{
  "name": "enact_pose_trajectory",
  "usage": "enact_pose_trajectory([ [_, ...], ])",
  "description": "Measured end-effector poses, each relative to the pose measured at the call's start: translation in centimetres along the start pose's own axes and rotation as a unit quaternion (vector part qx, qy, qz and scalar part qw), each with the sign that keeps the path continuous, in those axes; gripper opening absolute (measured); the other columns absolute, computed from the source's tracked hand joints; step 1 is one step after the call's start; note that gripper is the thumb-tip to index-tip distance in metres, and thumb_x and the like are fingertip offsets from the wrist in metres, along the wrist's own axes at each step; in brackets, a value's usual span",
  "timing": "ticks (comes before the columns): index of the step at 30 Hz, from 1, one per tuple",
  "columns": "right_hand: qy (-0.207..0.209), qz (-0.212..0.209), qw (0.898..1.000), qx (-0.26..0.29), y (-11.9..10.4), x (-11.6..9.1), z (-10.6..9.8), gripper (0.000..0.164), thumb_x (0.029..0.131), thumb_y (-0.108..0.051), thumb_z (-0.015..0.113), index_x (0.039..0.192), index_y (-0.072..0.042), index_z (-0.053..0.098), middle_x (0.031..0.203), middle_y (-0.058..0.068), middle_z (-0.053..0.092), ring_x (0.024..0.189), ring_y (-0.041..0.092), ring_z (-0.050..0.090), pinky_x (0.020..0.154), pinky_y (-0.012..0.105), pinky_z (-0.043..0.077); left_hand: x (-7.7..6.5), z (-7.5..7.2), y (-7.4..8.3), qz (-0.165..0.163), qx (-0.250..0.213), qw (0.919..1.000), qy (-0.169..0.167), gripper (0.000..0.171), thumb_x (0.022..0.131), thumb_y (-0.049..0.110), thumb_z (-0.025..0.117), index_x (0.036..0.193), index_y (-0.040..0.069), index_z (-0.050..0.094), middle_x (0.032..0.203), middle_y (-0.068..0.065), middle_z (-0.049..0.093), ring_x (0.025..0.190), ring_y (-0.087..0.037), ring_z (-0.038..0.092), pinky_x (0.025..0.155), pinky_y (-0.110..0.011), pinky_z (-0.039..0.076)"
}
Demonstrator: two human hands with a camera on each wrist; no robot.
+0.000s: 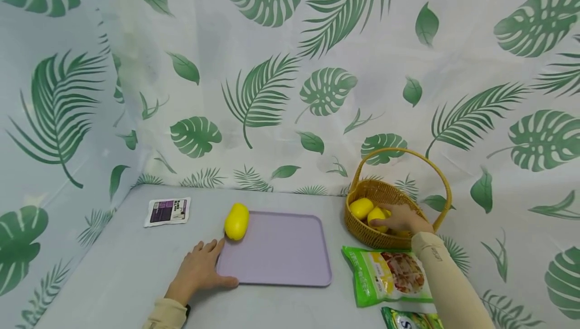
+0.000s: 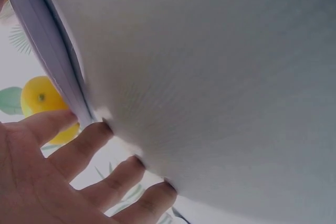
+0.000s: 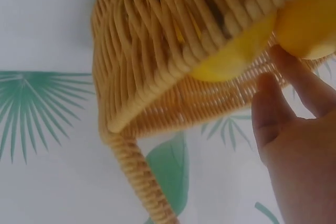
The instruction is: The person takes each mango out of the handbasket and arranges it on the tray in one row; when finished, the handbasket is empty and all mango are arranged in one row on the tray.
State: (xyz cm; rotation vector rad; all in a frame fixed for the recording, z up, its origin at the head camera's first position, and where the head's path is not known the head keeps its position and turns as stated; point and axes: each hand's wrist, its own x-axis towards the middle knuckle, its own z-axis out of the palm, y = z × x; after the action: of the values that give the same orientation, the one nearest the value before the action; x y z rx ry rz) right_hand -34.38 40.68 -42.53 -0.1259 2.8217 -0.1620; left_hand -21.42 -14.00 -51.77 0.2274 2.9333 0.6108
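A wicker basket [image 1: 369, 233] with a tall handle holds several yellow lemons [image 1: 361, 208]. My right hand [image 1: 401, 218] reaches inside it, thumb and fingers round one lemon [image 1: 377, 216]. In the right wrist view, fingertips meet a lemon [image 3: 307, 24] above the woven rim. A light purple tray [image 1: 281, 248] lies on the table, with another lemon [image 1: 236, 221] at its far left corner. My left hand [image 1: 199, 271] rests at the tray's left edge with fingers spread, its thumb by the near corner. The left wrist view shows the fingertips close to the tray rim [image 2: 50, 51].
A green food bag [image 1: 389, 276] lies in front of the basket, and part of a second green packet [image 1: 410, 320] shows nearer, beside the right sleeve. At the back left is a small white and purple packet [image 1: 167, 211]. Leaf-patterned curtain [image 1: 272, 92] stands behind the table.
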Motion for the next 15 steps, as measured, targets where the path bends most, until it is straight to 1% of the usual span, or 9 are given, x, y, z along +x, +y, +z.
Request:
enact_pose_trajectory([
  [3, 0.003, 0.001, 1.000, 0.006, 0.1, -0.1, -0.1, 0.099, 0.086, -0.075, 0.058, 0.154, -0.006, 0.037, 0.149, 0.038, 0.042, 0.133, 0.063, 0.040, 0.099, 0.076, 0.041, 0.0, 0.0, 0.0, 0.000, 0.001, 1.0000, -0.001, 0.118, 0.061, 0.073, 0.081, 0.150, 0.004, 0.045, 0.150, -0.026, 0.049, 0.137, -0.060, 0.039, 0.108, -0.076, 0.034],
  [7, 0.013, -0.004, 1.000, 0.016, 0.3, -0.1, -0.3, 0.101, 0.086, -0.075, 0.057, 0.155, -0.004, 0.035, 0.150, 0.036, 0.042, 0.134, 0.061, 0.041, 0.100, 0.075, 0.040, -0.1, 0.0, 0.0, 0.002, 0.002, 1.0000, 0.002, 0.118, 0.062, 0.072, 0.081, 0.150, 0.004, 0.044, 0.150, -0.026, 0.049, 0.137, -0.059, 0.039, 0.108, -0.076, 0.035],
  [10, 0.023, -0.013, 0.999, 0.025, 0.2, -0.2, -0.6, 0.101, 0.087, -0.075, 0.056, 0.155, -0.004, 0.034, 0.152, 0.036, 0.040, 0.135, 0.060, 0.040, 0.102, 0.075, 0.039, -0.1, 0.0, 0.0, 0.004, 0.004, 1.0000, 0.004, 0.118, 0.062, 0.072, 0.081, 0.150, 0.004, 0.044, 0.150, -0.026, 0.049, 0.137, -0.059, 0.039, 0.107, -0.076, 0.035],
  [15, 0.035, -0.018, 0.998, 0.046, -0.6, -0.9, -1.5, 0.101, 0.087, -0.071, 0.059, 0.157, -0.004, 0.030, 0.154, 0.037, 0.035, 0.139, 0.061, 0.034, 0.106, 0.075, 0.036, -0.2, -0.2, 0.2, 0.004, 0.006, 1.0000, 0.002, 0.117, 0.063, 0.071, 0.081, 0.150, 0.003, 0.044, 0.150, -0.027, 0.049, 0.137, -0.060, 0.040, 0.107, -0.076, 0.035],
])
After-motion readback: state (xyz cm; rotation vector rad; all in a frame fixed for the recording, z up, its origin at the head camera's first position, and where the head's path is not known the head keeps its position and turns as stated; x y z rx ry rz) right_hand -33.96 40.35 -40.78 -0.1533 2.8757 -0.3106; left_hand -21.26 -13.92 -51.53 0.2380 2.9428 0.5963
